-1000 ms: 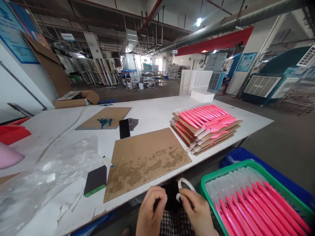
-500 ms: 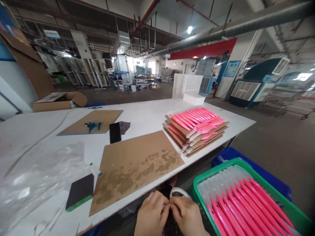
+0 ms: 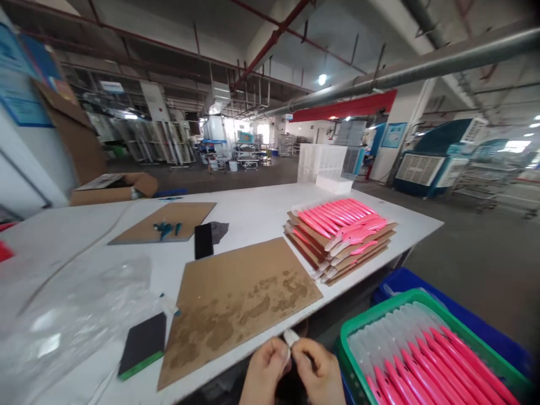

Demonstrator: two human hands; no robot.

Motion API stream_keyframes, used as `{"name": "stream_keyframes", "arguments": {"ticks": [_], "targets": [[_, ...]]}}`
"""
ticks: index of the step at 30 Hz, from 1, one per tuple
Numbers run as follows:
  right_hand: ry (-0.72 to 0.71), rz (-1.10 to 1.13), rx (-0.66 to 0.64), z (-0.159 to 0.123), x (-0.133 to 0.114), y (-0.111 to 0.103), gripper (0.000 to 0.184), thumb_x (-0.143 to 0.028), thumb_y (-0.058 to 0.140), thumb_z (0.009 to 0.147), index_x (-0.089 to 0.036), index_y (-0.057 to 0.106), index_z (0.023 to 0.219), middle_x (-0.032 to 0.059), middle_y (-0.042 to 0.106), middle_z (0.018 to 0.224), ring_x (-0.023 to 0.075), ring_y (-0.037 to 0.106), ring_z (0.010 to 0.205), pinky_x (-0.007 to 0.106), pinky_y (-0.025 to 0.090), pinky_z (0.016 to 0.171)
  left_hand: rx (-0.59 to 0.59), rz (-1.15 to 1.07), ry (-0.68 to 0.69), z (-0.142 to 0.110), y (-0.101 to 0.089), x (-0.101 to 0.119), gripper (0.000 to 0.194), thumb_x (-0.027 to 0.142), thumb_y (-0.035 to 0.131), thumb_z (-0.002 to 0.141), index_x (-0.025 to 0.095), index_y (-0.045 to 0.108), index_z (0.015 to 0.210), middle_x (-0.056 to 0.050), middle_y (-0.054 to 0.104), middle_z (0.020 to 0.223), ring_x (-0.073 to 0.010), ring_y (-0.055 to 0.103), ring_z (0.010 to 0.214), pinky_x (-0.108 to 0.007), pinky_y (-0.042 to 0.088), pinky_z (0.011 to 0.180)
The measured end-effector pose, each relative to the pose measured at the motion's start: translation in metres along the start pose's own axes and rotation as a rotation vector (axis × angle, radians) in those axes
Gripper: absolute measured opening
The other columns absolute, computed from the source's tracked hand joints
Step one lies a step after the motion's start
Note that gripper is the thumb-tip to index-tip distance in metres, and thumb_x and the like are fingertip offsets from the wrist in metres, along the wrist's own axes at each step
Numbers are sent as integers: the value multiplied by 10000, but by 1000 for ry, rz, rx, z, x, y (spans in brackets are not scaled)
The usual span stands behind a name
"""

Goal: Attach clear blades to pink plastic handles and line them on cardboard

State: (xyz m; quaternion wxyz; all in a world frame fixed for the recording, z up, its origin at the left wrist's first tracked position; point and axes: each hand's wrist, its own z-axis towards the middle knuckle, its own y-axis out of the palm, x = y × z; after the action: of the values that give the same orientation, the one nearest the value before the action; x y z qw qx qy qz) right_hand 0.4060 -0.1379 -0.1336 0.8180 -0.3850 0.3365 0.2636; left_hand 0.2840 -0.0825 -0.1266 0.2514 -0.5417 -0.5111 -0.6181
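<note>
My left hand [image 3: 265,372] and my right hand [image 3: 320,372] are pressed together at the bottom edge, below the near edge of the white table [image 3: 261,208]. Both pinch a small white piece [image 3: 290,338] that sticks up between the fingertips; I cannot make out what it is. A stained brown cardboard sheet [image 3: 240,298] lies on the table right in front of my hands. To the right, a green crate [image 3: 363,320] holds several pink and white knife-shaped parts [image 3: 426,360].
A stack of cardboard sheets with pink parts [image 3: 341,225] lies at the table's right end. A black phone [image 3: 203,241], a second cardboard with teal bits [image 3: 166,222], a dark green-edged block [image 3: 142,344] and clear plastic film [image 3: 71,320] lie to the left. A blue bin [image 3: 405,280] stands under the green crate.
The white loop seen above my fingers earlier has shrunk to a short stub between them. My hands closed together and dropped toward the bottom edge as the view tilted up.
</note>
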Motion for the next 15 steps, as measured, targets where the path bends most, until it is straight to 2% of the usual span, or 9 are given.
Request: {"name": "stream_keyframes", "arguments": {"ticks": [2, 5, 8, 10, 12, 13, 15], "targets": [[50, -7, 44, 12, 1, -1, 211, -320, 504, 889, -208, 671, 826, 2, 723, 749, 144, 685, 665, 172, 529, 636, 89, -267, -92, 3, -3, 15, 340, 432, 758, 652, 180, 531, 625, 23, 514, 626, -128, 508, 628, -255, 486, 651], [40, -104, 14, 40, 18, 8, 283, -356, 442, 933, -194, 674, 944, 58, 736, 925, 188, 694, 836, 247, 546, 763, 233, -318, -84, 16, -22, 34, 321, 400, 781, 626, 177, 571, 722, -4, 574, 732, -150, 578, 713, -298, 519, 720], [-30, -174, -52, 75, 37, 29, 327, -296, 397, 940, -173, 639, 1124, 121, 702, 1063, 246, 658, 975, 372, 509, 884, 342, -178, -12, 32, -54, 47, 386, 478, 763, 596, 167, 624, 776, -40, 625, 797, -192, 604, 776, -327, 522, 770], [-80, -234, -95, 95, 44, 44, 352, -224, 419, 910, -164, 599, 1206, 142, 699, 1031, 274, 648, 959, 439, 493, 886, 405, -55, 45, 42, -77, 50, 432, 523, 765, 542, 177, 651, 775, -36, 641, 802, -222, 595, 844, -326, 500, 831], [-137, -289, -147, 110, 44, 54, 328, -152, 507, 837, -203, 635, 1135, 102, 709, 954, 273, 638, 938, 471, 461, 915, 454, 102, 70, 53, -97, 47, 431, 477, 794, 486, 185, 673, 779, -47, 666, 824, -271, 588, 928, -356, 457, 922], [-164, -308, -171, 114, 43, 57, 313, -140, 553, 802, -231, 646, 1087, 68, 710, 945, 260, 629, 951, 474, 431, 955, 520, 299, 115, 60, -105, 42, 434, 522, 762, 477, 203, 679, 760, -45, 678, 824, -289, 611, 912, -371, 473, 909], [-201, -336, -192, 118, 38, 57, 330, -153, 611, 771, -261, 623, 1083, 29, 694, 1022, 240, 588, 1041, 467, 368, 1024, 523, 576, 246, 73, -117, 31, 415, 629, 667, 546, 252, 676, 720, -35, 694, 816, -311, 647, 851, -409, 518, 846]]}}
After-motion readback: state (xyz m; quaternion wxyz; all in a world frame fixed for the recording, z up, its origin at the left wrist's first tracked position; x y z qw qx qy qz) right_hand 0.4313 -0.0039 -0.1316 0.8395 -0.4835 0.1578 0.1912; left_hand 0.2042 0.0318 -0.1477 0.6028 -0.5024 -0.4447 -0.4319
